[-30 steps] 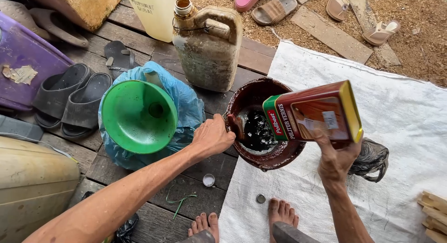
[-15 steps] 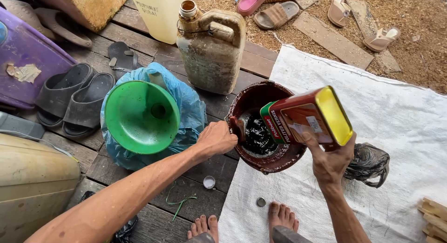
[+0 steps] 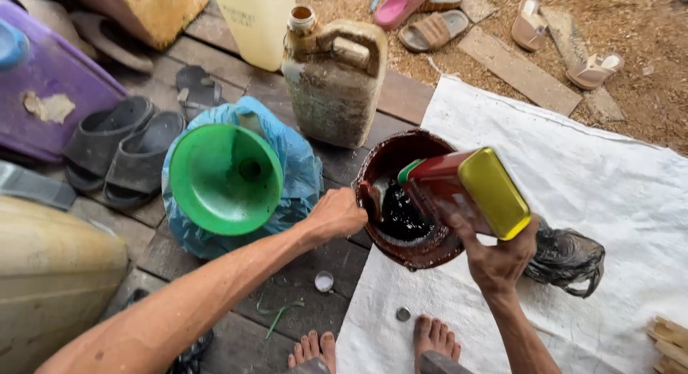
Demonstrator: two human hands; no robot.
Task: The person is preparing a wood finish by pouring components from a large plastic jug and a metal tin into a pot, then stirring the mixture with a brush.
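A person's left hand (image 3: 337, 215) grips the near-left rim of a dark brown bowl (image 3: 390, 155) holding black liquid. The right hand (image 3: 502, 256), just right of the bowl, holds a red and yellow can (image 3: 466, 191) tipped mouth-down over it. The bowl straddles the edge of a white sheet (image 3: 573, 180) and wooden planks (image 3: 315, 252). A green funnel (image 3: 222, 177) sits left of the bowl, a dirty jug (image 3: 333, 87) just behind it; open sheet lies right

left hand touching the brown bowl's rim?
Touching. The head view shows the left hand gripping the brown bowl at its near-left rim, no gap.
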